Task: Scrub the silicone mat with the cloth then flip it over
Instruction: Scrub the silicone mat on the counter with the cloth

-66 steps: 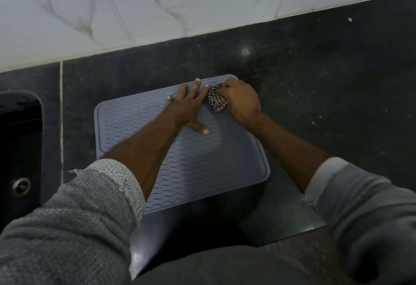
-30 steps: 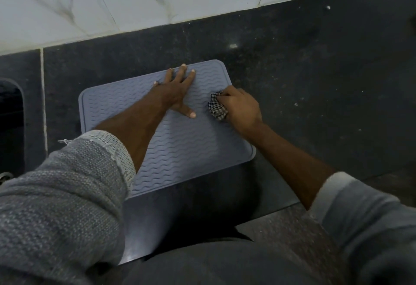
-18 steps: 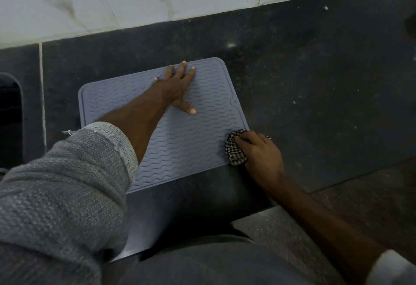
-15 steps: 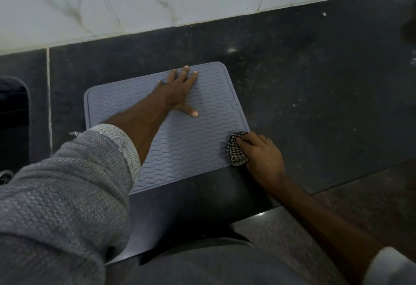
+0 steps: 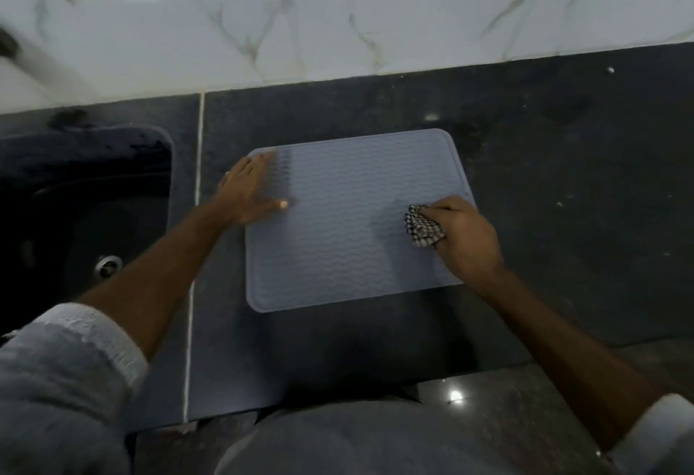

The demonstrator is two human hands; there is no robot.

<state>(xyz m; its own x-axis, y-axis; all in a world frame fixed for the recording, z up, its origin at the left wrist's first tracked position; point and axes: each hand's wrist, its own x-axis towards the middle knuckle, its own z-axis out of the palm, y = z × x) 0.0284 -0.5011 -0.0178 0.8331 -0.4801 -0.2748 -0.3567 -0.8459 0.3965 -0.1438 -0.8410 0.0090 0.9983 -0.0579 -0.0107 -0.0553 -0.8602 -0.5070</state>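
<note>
A grey silicone mat [image 5: 345, 226] with wavy ridges lies flat on the dark stone counter. My left hand [image 5: 249, 191] lies flat on the mat's far left corner, fingers straight and thumb spread, pressing it down. My right hand [image 5: 463, 236] grips a bunched black-and-white checked cloth [image 5: 422, 226] and holds it against the mat near its right edge. The hand hides part of the cloth.
A dark sink [image 5: 79, 219] with a metal drain [image 5: 109, 265] sits left of the mat, past a white seam in the counter [image 5: 563, 181]. A white marble-tiled wall [image 5: 338, 16] runs along the back. The counter's front edge is just below the mat.
My left hand has slid from the mat's far middle to its far left corner. My right hand with the cloth has moved up from the near right corner along the right edge. The view shifted left, showing the sink.
</note>
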